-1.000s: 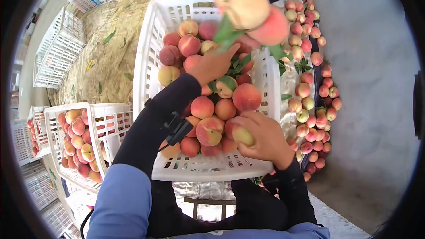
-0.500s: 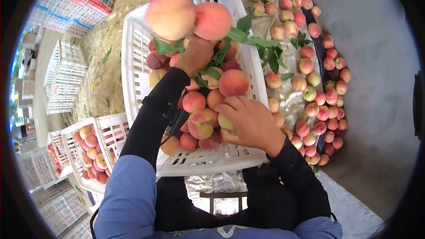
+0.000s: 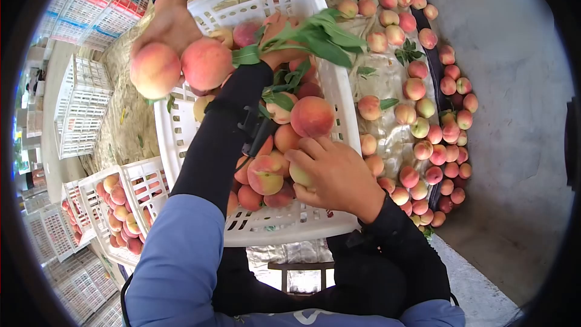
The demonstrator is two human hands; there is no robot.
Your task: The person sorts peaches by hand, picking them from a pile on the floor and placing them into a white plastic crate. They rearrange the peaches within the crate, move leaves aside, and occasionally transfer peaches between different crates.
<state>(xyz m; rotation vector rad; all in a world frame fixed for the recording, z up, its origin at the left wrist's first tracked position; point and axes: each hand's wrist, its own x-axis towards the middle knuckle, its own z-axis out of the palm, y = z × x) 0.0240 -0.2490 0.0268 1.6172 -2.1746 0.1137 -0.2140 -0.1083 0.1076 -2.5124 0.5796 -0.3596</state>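
Note:
A white plastic crate in front of me holds several peaches. My left hand is at the crate's far part, closed around a bunch of green peach leaves that stick out to both sides; its fingertips are partly hidden. In the near right part of the crate, my right hand curls around a yellow-green peach, mostly covered by the fingers. Another person's hand, with a black wristband, is at the crate's far left beside two large peaches.
Many loose peaches lie on a sheet to the right, along a grey concrete floor. Filled crates stand at the left, with stacked white crates behind. A stool is below the crate.
The other person's hand and the two large peaches have moved left and down. My left hand has shifted away from me with the leaves. My right hand stays on its peach.

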